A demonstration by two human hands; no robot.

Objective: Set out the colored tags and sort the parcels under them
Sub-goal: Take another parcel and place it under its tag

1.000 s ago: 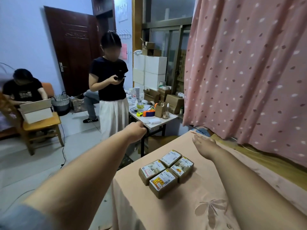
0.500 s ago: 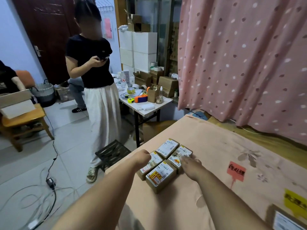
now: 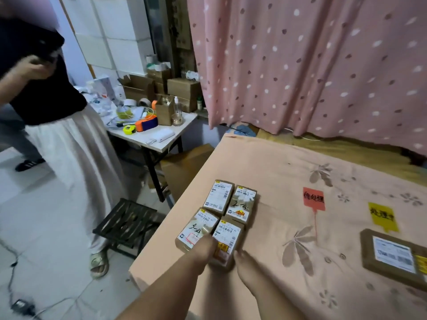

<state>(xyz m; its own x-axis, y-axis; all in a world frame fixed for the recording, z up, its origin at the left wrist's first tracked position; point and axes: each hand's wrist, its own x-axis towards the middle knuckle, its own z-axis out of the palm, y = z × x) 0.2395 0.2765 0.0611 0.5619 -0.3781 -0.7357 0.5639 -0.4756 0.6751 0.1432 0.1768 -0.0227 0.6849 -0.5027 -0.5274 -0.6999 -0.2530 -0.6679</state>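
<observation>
Four small brown parcels lie in a tight two-by-two block on the peach tablecloth (image 3: 277,162): far-left (image 3: 219,196), far-right (image 3: 242,204), near-left marked "3-4" (image 3: 196,228) and near-right (image 3: 228,232). My left hand (image 3: 203,249) is curled like a fist and rests over the seam between the two near parcels; its fingers are hidden. My right hand (image 3: 242,257) touches the near-right parcel's right corner with straight fingers. A red tag (image 3: 313,199) and a yellow tag (image 3: 381,217) lie flat to the right. Below the yellow tag sits a larger flat parcel (image 3: 392,252).
A person in a white skirt (image 3: 69,158) stands at the left, close to the table's corner. Behind is a cluttered white side table (image 3: 161,144), with a black stool (image 3: 127,222) on the floor. A pink curtain (image 3: 300,65) hangs along the back.
The view dropped and swung right, bringing the tags and the flat parcel into sight. Both hands drew back from beyond the block to its two near parcels.
</observation>
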